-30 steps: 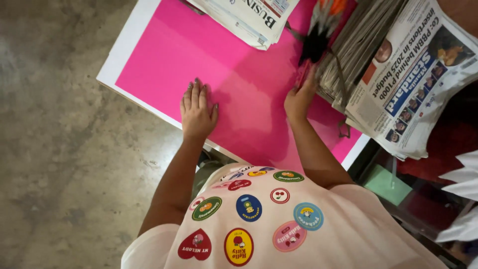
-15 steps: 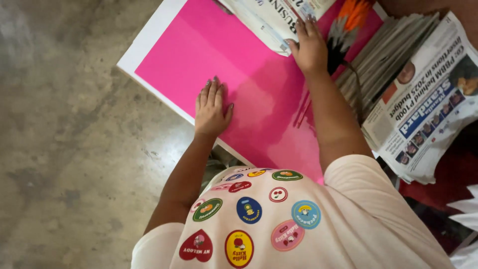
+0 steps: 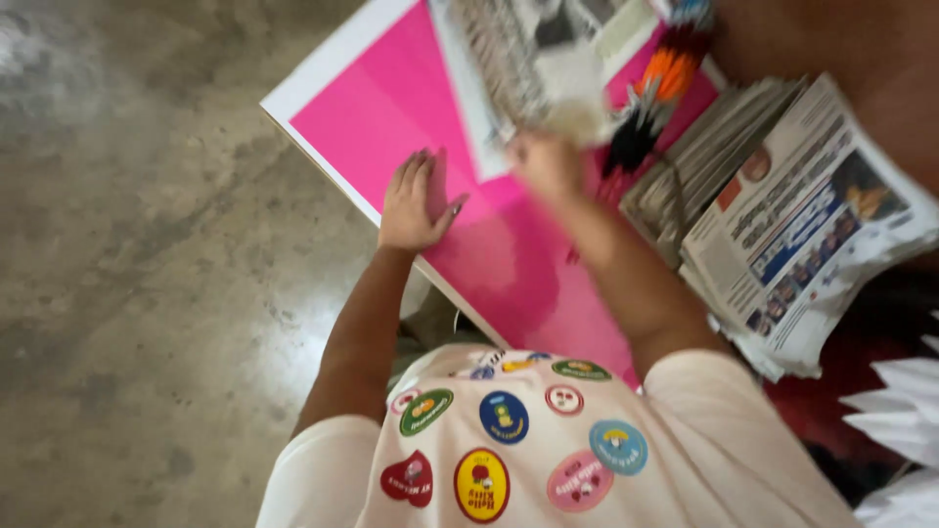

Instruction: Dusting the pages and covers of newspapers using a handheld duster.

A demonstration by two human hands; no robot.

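A bright pink sheet (image 3: 391,108) covers a white-edged table (image 3: 323,68). My left hand (image 3: 416,200) lies flat on the pink sheet near the table's front edge, fingers spread, holding nothing. My right hand (image 3: 548,161), blurred by motion, grips the lower edge of a newspaper (image 3: 509,68) that lies over the pink sheet at the top middle. Both forearms reach up from my pale shirt covered in round patches.
A stack of folded newspapers (image 3: 792,225) lies at the right of the table. A bundle of orange-and-black brushes or pens (image 3: 650,108) lies between newspaper and stack. White paper (image 3: 905,411) sits at the right edge. Bare concrete floor (image 3: 147,244) spreads left.
My right hand went from the stack at the right up to the newspaper, took hold of it and has pulled it down over the pink sheet. The left hand stayed flat.
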